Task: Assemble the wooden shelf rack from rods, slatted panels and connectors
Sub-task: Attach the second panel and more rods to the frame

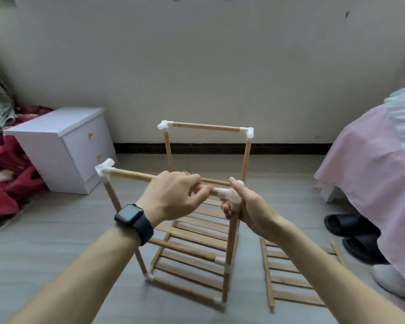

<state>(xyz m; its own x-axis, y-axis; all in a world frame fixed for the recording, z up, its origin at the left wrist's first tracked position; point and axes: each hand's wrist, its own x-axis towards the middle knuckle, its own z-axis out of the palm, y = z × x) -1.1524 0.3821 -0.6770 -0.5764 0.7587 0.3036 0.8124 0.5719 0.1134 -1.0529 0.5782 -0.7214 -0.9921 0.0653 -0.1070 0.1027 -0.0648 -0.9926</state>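
Here, your left hand (173,195) is curled round the near top rod (131,175) close to its right end, while your right hand (248,206) pinches the white connector (229,195) sitting on the near right post (230,242). You seem to brace one against the other so the rod end can be pushed home into the socket without the post swaying. The rod's left end sits in the corner connector (104,168). The rack (206,127) stands on the floor (56,253) before you, with a slatted panel (197,232) low inside it. A spare panel (290,277) lies flat to the right, within easy reach.
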